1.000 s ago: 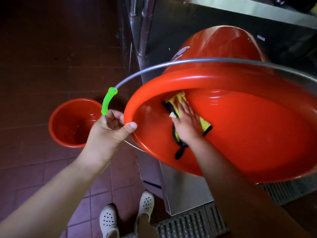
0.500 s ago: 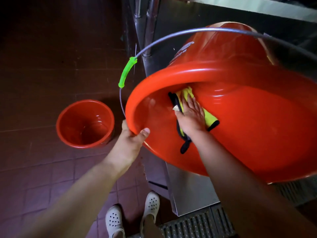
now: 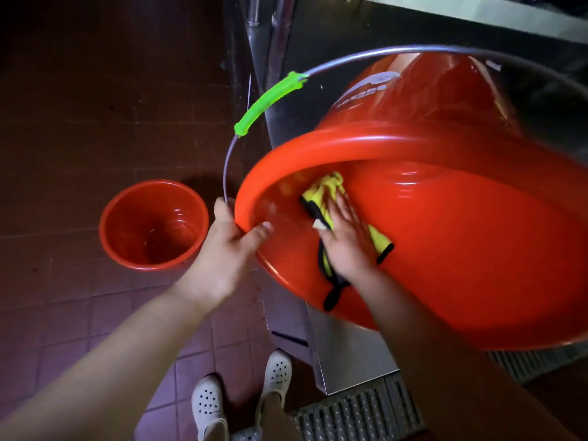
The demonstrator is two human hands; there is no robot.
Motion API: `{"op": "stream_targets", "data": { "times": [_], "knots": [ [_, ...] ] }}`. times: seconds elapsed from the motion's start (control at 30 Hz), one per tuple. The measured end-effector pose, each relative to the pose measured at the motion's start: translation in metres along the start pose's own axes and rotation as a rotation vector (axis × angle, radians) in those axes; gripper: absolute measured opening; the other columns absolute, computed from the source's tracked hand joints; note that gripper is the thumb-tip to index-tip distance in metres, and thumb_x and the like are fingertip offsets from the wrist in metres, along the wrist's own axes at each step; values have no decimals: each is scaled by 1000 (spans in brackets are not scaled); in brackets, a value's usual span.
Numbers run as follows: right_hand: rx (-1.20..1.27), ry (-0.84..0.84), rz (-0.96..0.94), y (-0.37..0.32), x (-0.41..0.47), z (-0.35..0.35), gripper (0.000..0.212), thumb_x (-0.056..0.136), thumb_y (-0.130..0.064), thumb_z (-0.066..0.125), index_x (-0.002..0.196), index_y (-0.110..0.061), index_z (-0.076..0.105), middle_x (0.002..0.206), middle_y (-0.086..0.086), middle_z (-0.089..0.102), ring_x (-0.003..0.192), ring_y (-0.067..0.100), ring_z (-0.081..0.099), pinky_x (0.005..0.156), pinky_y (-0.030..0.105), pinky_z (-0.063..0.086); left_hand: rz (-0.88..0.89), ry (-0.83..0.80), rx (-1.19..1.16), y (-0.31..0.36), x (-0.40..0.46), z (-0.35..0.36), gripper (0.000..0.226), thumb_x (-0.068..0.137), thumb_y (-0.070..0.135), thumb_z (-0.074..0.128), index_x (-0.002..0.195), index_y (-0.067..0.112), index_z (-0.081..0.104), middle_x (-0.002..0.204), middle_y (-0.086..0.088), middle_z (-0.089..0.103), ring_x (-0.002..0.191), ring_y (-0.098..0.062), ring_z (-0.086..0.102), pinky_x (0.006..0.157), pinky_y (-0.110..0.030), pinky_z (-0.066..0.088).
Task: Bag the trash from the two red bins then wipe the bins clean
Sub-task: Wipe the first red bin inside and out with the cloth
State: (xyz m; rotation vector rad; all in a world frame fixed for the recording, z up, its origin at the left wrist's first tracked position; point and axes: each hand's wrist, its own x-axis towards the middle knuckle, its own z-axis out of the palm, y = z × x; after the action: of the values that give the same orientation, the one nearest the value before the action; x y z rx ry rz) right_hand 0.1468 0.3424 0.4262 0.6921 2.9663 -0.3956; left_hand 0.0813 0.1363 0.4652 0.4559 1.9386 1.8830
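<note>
Since a second ago, the left hand has dropped from the green handle to clamp the tilted big bin's rim, fingers curled, steadying it while the right hand, fingers spread flat, presses the yellow cloth inside; the small bin waits on the floor.

Large red bin held tipped on its side, mouth toward the camera. Left hand grips its rim at 9 o'clock, thumb inside. Right hand presses a yellow cloth flat against the inner wall. Wire handle with green grip arcs overhead. Smaller red bin stands upright on the tiled floor, at 9 o'clock of the large one, apart from it.
</note>
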Motion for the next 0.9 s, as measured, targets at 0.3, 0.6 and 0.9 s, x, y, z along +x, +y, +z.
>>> {"op": "stream_targets", "data": {
  "times": [0.3, 0.6, 0.9],
  "knots": [
    [-135, -57, 221, 40, 51, -15, 62, 97, -39, 34, 151, -28, 6, 159, -8, -1, 146, 11, -5, 116, 32, 1, -207, -172, -133, 18, 16, -7, 73, 56, 12, 68, 124, 15, 43, 106, -2, 59, 91, -5, 60, 81, -24, 51],
    [-115, -63, 217, 37, 51, -17, 62, 97, -38, 36, 151, -26, 9, 159, -5, 0, 146, 13, -4, 117, 31, 0, -399, -275, -175, -15, -22, 21, 28, 96, 9, 46, 121, 17, 36, 119, -1, 56, 114, -15, 56, 89, -27, 52],
    [137, 29, -30, -39, -77, 8, 64, 93, -28, 53, 148, -15, 24, 158, 8, 11, 146, 23, 9, 117, 36, 12, -208, -197, 82, -21, -25, 19, 16, 89, 4, 59, 81, 19, 57, 97, 5, 49, 90, 1, 54, 87, -13, 43]
  ]
}}
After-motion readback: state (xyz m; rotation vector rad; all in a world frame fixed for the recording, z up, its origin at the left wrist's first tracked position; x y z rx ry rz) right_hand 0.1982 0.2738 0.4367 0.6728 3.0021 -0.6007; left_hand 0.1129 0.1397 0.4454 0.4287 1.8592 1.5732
